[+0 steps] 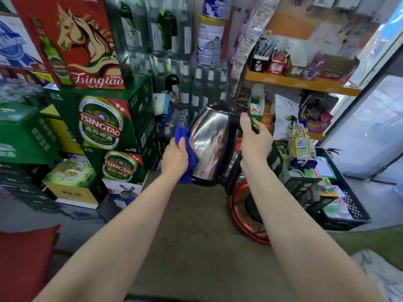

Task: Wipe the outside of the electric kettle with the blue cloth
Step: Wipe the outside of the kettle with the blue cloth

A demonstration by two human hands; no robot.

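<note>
Right hand clenched on kettle handle, left hand pressing blue cloth (midair): hard rubbing risks twisting loose.

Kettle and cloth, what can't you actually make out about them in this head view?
- Far side of the kettle: turned away from the camera.
- Kettle handle: partly wrapped by the right hand.
- Most of the blue cloth: bunched under the left hand.
- Kettle lid: blurred, open or shut unclear.
- Dirt on the steel: lost in reflections.
</note>
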